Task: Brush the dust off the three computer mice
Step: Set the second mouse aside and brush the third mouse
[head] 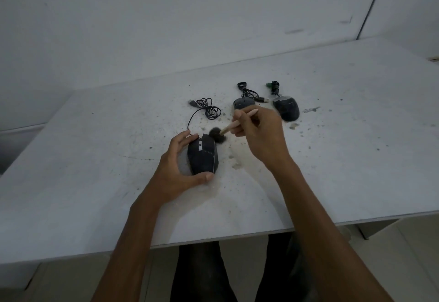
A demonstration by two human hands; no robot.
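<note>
Three dark mice lie on a white table [95, 171]. My left hand [175, 168] grips the nearest mouse [203, 157], fingers along its far left side and thumb at its near end. My right hand [259, 133] holds a small brush [228, 129] by its pale wooden handle. The dark bristles touch the front right corner of that mouse. A second mouse [243, 104] lies behind my right hand, partly hidden by its fingers. A third, dusty mouse [286, 108] sits to its right.
The near mouse's coiled cable [209, 108] with its USB plug lies behind it. Bundled cables [249, 91] sit behind the other two mice. Dust and grit are scattered around the mice. The table's front edge [213, 240] runs just above my legs.
</note>
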